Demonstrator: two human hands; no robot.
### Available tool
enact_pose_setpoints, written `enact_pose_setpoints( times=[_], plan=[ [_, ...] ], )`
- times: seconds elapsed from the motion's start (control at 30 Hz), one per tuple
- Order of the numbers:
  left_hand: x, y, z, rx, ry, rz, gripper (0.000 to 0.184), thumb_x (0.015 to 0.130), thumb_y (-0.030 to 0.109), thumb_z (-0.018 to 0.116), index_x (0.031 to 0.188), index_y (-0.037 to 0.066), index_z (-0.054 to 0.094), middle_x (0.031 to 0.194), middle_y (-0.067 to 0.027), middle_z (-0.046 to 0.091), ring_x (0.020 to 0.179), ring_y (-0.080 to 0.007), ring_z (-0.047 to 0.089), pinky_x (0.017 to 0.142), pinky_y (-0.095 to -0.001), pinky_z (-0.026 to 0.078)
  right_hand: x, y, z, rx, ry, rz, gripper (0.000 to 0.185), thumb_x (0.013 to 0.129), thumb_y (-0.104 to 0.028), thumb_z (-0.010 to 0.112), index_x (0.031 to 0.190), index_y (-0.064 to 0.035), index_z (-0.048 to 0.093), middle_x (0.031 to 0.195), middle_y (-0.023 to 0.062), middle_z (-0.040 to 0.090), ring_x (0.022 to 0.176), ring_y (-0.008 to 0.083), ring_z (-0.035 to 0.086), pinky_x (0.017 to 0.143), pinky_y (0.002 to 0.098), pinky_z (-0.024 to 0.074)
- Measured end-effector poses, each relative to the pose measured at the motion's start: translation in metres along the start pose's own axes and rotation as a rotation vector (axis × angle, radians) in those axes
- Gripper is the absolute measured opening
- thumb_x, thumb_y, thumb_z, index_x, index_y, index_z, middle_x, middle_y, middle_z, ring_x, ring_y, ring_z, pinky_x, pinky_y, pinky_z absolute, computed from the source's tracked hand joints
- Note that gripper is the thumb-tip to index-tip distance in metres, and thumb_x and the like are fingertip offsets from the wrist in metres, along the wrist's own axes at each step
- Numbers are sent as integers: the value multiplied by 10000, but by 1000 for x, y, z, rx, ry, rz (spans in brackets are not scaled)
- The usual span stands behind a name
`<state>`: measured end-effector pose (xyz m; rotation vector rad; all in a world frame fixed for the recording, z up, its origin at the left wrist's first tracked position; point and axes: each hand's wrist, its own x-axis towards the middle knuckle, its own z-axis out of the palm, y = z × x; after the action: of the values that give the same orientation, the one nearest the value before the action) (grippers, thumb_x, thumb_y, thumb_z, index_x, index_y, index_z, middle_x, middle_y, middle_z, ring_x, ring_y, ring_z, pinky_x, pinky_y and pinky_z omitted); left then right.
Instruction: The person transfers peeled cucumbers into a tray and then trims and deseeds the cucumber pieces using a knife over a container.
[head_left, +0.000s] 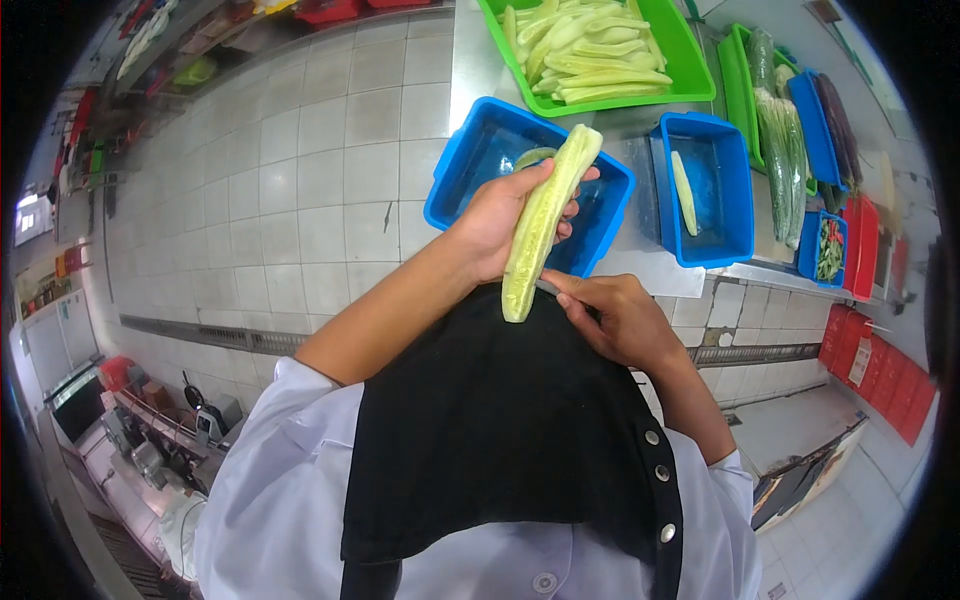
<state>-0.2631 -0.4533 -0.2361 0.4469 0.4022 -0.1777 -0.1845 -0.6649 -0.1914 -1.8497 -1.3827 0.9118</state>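
A long cucumber half point(545, 225), cut face up with its seeds showing, lies across my left hand point(500, 215), whose fingers wrap round it from below. Close to its lower end is my right hand point(620, 320), fingers closed on a small metal tool point(547, 287), mostly hidden by the hand. Beneath the cucumber half stands a blue basin point(450, 180), with a curved green piece point(535, 157) in it. A smaller blue tub point(740, 190) to the right holds one pale cucumber strip point(684, 193).
A green crate point(700, 75) of pale cucumber pieces stands beyond the basin. At the right are another green crate point(735, 60) with wrapped vegetables, a small blue basket point(810, 262) and red bins point(875, 375). A metal counter edge point(660, 283) runs under the tubs.
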Motion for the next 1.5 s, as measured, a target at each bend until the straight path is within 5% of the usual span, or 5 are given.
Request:
enact_pose_setpoints(
  times=[0.9, 1.43, 1.5],
  plan=[
    [42, 13, -43, -437, -40, -79, 511, 1159, 308, 416, 1484, -82, 478, 992, -53, 500, 863, -141, 492, 716, -264, 491, 27, 18, 12, 190, 22, -80, 311, 1014, -67, 668, 1319, -45, 727, 873, 237, 744, 768, 385, 740, 719, 412, 560],
    [81, 25, -54, -135, -48, 78, 514, 1170, 353, 394, 1455, -52, 527, 1008, -50, 478, 859, -136, 480, 659, -245, 485, 31, 42, 21, 213, -76, 30, 303, 1026, -139, 654, 1310, -76, 737, 942, 242, 751, 822, 399, 749, 745, 418, 557],
    [83, 31, -50, 119, 196, 190, 492, 1172, 375, 384, 1383, -13, 600, 928, -46, 488, 758, -140, 464, 633, -263, 490, 30, 53, 21, 210, -67, 66, 307, 1034, -176, 644, 1310, -79, 737, 959, 241, 756, 862, 408, 751, 780, 430, 561]
  ],
)
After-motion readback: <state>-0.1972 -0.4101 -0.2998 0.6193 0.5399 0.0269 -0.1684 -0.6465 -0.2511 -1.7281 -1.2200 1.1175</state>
